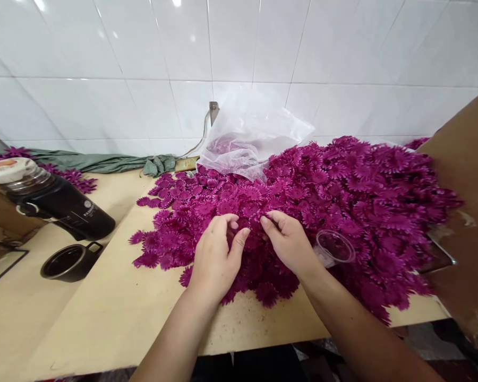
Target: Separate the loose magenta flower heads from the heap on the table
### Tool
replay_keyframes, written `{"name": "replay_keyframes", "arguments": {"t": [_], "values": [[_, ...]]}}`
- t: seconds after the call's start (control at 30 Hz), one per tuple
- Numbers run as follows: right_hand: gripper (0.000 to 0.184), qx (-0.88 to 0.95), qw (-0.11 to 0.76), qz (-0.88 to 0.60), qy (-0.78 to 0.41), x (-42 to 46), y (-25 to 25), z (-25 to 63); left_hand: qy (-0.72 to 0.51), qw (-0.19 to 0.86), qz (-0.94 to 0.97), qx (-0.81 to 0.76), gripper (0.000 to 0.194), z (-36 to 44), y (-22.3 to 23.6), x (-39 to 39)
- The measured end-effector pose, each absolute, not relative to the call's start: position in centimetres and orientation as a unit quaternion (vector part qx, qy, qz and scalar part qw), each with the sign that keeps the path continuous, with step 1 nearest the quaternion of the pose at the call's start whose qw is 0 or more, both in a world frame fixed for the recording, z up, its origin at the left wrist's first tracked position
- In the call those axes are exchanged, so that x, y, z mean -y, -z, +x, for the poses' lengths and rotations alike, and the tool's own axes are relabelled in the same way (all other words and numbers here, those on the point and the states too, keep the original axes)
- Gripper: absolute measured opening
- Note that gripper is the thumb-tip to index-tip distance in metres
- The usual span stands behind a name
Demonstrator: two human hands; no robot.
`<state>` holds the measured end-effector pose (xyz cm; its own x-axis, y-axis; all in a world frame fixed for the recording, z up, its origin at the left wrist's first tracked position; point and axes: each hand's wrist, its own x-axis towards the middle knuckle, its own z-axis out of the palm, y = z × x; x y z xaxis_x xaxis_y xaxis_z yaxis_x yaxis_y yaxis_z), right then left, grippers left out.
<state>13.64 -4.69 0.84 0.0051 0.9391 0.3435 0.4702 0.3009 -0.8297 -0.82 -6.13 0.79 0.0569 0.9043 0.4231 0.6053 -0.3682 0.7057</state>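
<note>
A large heap of purple artificial flower heads (366, 201) is spread over the table, and both hands are at its front middle part. My left hand (217, 252) is over the flowers with its fingers curved and its thumb standing apart from them; no held thing shows in it. Close by on the right, my right hand (289, 241) has thumb and forefinger pinched together, the tips pointing left among the petals. Whatever is between those tips blends into the purple behind. A small gap separates the two hands.
A clear plastic cup (335, 246) lies in the heap beside my right wrist. Behind it is a translucent plastic bag (255, 135). At left stand a black flask (69, 204) and a black cup (71, 263). A cardboard box (464, 228) borders the right; green cloth (103, 161) lies along the wall.
</note>
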Motion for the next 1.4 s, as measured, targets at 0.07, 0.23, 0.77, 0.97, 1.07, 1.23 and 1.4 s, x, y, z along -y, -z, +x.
{"name": "replay_keyframes", "arguments": {"t": [0.07,0.23,0.77,0.97,1.07,1.23,1.4], "values": [[0.032,0.666,0.454,-0.549,-0.221,4.7,-0.8,13.7,-0.463,0.159,0.713,-0.503,0.027,-0.9,-0.9,6.3],[0.036,0.678,0.437,-0.547,-0.225,5.0,-0.4,13.3,-0.462,0.2,0.745,-0.437,0.021,-0.5,-0.6,5.9],[0.013,0.621,0.475,-0.408,-0.472,7.5,-0.8,12.3,-0.684,0.345,0.418,-0.489,0.009,-3.0,-2.0,3.4],[0.028,0.619,0.457,-0.486,-0.415,7.1,-0.3,13.5,-0.599,0.144,0.496,-0.612,0.019,-8.2,-1.8,1.6],[0.032,0.631,0.455,-0.497,-0.385,6.7,-0.5,13.2,-0.563,0.077,0.574,-0.59,0.034,-7.1,-1.4,3.3],[0.032,0.65,0.453,-0.485,-0.37,6.6,-0.7,12.4,-0.448,0.203,0.747,-0.447,0.015,-2.5,-1.9,6.4],[0.023,0.642,0.469,-0.429,-0.429,7.0,-0.8,12.4,-0.466,0.292,0.692,-0.468,0.015,-1.4,-1.8,6.0]]}}
